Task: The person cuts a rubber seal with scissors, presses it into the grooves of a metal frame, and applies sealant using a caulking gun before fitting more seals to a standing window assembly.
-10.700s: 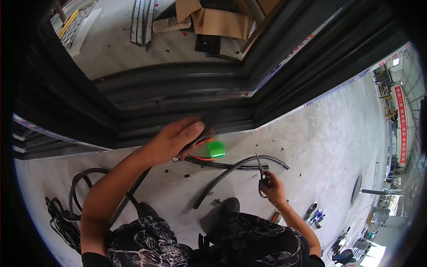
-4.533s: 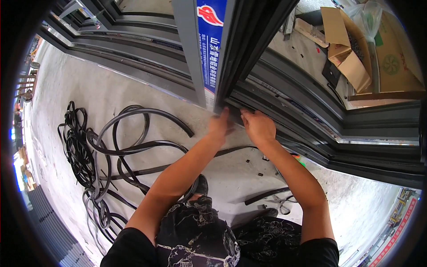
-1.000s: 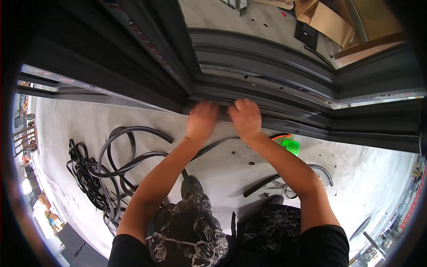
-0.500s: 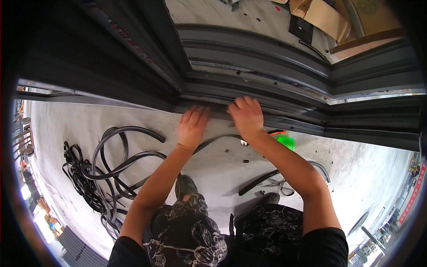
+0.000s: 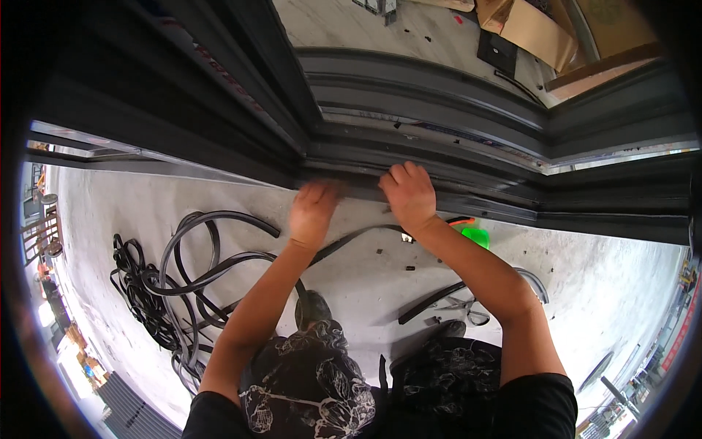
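Note:
A dark grey metal frame (image 5: 621,194) with grooved rails spans the upper view. At its near lower rail, my right hand (image 5: 409,196) has its fingers curled and pressed together on the edge; anything in them is hidden. Left of it, my left hand (image 5: 311,214) is at the same rail close to the inner corner, its fingertips smeared by motion. Below the hands, a black rubber strip (image 5: 355,235) runs over the floor between my forearms, its ends hidden. More rubber strip (image 5: 219,265) lies in loose loops on the left, beside a tangle of thinner black strip (image 5: 139,293).
Scissors (image 5: 475,314) lie on the concrete floor by my right foot, next to a short curved black strip (image 5: 431,298). A bright green object (image 5: 477,236) and an orange piece (image 5: 461,220) are under the rail. Beyond the frame stands an open cardboard box (image 5: 537,36).
The view has shifted slightly, so frame and floor sit a little differently. My left hand's fingers are more blurred; my right hand stays at the rail, its fingers a little more curled.

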